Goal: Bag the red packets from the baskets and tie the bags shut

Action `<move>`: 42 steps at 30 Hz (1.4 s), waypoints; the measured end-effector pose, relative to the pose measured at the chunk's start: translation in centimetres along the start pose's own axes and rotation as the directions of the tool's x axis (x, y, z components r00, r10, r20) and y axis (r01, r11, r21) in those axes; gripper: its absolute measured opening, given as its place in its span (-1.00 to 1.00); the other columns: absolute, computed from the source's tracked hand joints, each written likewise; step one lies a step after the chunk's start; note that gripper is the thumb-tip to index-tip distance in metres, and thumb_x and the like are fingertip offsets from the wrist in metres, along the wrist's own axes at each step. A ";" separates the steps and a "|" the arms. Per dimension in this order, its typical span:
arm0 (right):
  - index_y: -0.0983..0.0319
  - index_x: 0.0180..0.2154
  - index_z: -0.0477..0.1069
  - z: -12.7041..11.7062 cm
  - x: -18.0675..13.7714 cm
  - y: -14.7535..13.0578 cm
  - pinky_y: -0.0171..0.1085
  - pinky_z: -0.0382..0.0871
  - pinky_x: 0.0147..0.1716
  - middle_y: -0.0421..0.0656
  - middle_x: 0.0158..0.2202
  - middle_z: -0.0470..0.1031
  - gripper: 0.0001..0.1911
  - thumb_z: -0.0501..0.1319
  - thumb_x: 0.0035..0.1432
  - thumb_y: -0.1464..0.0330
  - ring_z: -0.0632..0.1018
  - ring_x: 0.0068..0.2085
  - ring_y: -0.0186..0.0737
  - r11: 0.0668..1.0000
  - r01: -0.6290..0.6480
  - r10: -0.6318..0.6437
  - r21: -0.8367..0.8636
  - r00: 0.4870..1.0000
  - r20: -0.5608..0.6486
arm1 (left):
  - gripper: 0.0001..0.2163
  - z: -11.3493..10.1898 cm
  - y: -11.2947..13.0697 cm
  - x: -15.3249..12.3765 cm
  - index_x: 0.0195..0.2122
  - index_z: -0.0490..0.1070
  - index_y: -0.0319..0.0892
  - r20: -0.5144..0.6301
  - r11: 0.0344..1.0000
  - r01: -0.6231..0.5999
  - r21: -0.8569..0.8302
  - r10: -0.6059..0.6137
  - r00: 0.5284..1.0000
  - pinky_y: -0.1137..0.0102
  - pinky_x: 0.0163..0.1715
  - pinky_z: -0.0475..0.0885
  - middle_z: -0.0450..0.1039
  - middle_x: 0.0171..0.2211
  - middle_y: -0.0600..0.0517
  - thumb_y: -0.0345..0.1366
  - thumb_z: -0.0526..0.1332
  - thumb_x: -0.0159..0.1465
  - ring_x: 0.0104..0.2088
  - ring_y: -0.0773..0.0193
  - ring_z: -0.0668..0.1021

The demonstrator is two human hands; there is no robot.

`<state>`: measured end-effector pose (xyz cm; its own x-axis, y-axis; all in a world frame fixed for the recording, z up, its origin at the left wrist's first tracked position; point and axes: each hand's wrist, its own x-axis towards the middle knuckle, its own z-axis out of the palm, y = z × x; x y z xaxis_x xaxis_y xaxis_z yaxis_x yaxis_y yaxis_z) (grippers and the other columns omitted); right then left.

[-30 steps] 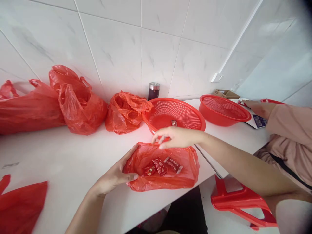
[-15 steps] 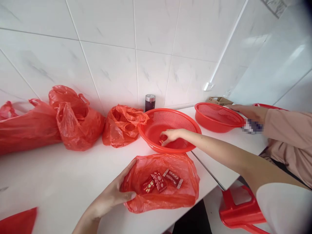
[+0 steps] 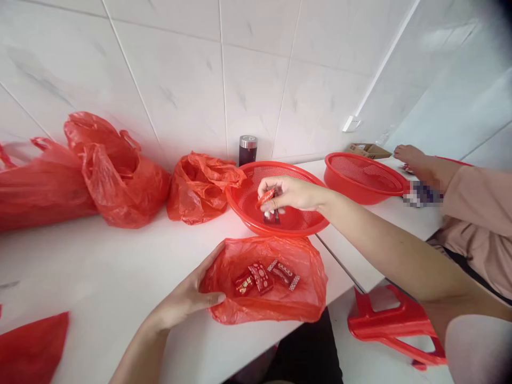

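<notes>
Candy pieces in red wrappers [image 3: 269,205] hang pinched in my right hand [image 3: 294,193], its fingers curled together, just above the round red perforated plastic basket [image 3: 250,186]. Nearer me, my left hand [image 3: 188,301] grips the edge of a thin red plastic bag [image 3: 280,308], thumb pressed over the rim. Small red wrapped sweets [image 3: 264,276] lie inside it, just right of that thumb. A co-worker's hand [image 3: 412,157] rests well beyond my right hand, past a second red basket [image 3: 352,189].

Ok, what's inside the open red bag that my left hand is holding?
A few small wrapped sweets lie in the bag, held open by the left hand. Its near fold hides anything lower down.
</notes>
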<state>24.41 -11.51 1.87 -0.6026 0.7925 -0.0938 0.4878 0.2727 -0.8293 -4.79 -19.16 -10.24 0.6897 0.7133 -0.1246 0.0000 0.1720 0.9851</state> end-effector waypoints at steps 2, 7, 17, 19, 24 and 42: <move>0.21 -0.26 0.25 2.8 -1.3 -1.2 -0.38 0.33 -0.48 -0.21 -0.41 0.50 -0.78 0.26 0.12 0.30 0.55 -0.40 -0.29 0.998 -0.004 -0.003 0.060 0.994 0.105 | -0.14 0.1 0.1 0.0 0.38 -0.17 0.07 -0.001 1.000 -0.005 0.011 0.005 1.000 0.10 0.28 0.11 -0.24 0.42 0.05 -0.24 0.34 0.16 0.35 -0.07 0.04; 0.16 -0.23 0.37 9.0 -4.8 -1.6 -0.37 0.33 -0.42 -0.20 -0.24 0.52 -0.87 0.18 0.14 0.45 0.54 -0.38 -0.34 0.947 -0.070 0.063 -0.314 0.998 -0.031 | -0.13 0.1 0.4 -0.3 0.38 -0.24 0.13 0.001 0.998 0.021 0.062 -0.021 1.000 0.07 0.26 0.14 -0.26 0.42 0.08 -0.23 0.32 0.18 0.36 -0.08 -0.01; 0.13 -0.13 0.46 4.7 -10.1 2.3 -0.22 0.36 -0.21 -0.15 -0.11 0.54 -0.77 0.19 0.23 0.20 0.52 -0.14 -0.18 0.791 -0.272 -0.111 -0.548 0.816 -0.567 | -0.12 0.3 -0.4 -0.1 0.37 -0.23 0.14 0.020 0.993 -0.020 0.115 0.017 1.000 0.09 0.30 0.03 -0.31 0.42 0.12 -0.16 0.34 0.16 0.37 -0.03 -0.08; 0.14 -0.13 0.48 4.5 -9.9 4.5 -0.16 0.33 -0.16 -0.14 -0.15 0.57 -0.74 0.12 0.28 0.17 0.53 -0.16 -0.15 0.735 -0.267 -0.109 -0.623 0.860 -0.498 | -0.11 0.2 -0.7 0.0 0.37 -0.25 0.15 0.013 0.995 -0.007 0.104 0.006 1.000 0.12 0.30 0.04 -0.33 0.42 0.14 -0.14 0.34 0.15 0.37 -0.01 -0.06; 0.17 -0.22 0.52 3.3 -9.6 7.9 -0.16 0.31 -0.22 -0.12 -0.31 0.57 -0.64 0.02 0.34 0.14 0.53 -0.26 -0.15 0.670 -0.356 -0.119 -0.651 0.814 -0.569 | -0.11 0.1 -0.9 0.1 0.37 -0.23 0.14 -0.014 0.997 0.015 0.073 -0.014 1.000 0.09 0.30 0.03 -0.35 0.42 0.12 -0.11 0.33 0.14 0.37 -0.03 -0.06; 0.06 0.32 -0.04 7.3 -12.9 3.7 -0.11 0.34 0.00 -0.01 0.19 0.31 -0.09 0.27 0.02 -0.01 0.43 0.10 0.04 0.840 -0.435 0.295 -0.324 0.867 -0.401 | -0.45 -1.3 1.4 -2.5 0.27 0.13 0.06 -0.175 0.939 0.277 0.206 -0.243 0.954 0.28 -0.25 0.47 0.36 0.12 -0.11 0.01 0.14 0.26 -0.06 0.03 0.50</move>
<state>29.37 -24.70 -3.97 -0.1254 0.9866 -0.1047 0.8768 0.0608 -0.4769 -7.39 -19.82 -8.69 0.5316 0.7576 -0.3787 0.3401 0.2186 0.9146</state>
